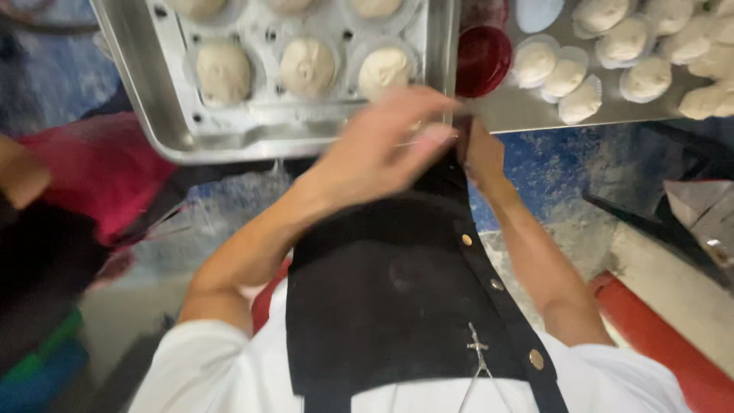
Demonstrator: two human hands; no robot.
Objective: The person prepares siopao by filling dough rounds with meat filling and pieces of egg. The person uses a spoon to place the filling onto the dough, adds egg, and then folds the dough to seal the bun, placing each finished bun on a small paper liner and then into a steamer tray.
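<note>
The left hand (382, 149), blurred, hovers with fingers spread loosely, gripping nothing, over the near rim of a perforated steel tray (164, 107) at eleven o'clock. On that tray sit pale, round dough balls (306, 66) in paper cups (smooth, faintly creased on top). The right hand (480, 153) rests at the edge of the second tray (527, 113) at one o'clock; its grip cannot be made out.

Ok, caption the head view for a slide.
Both hands meet at the edge of a steel tray of dough balls.
</note>
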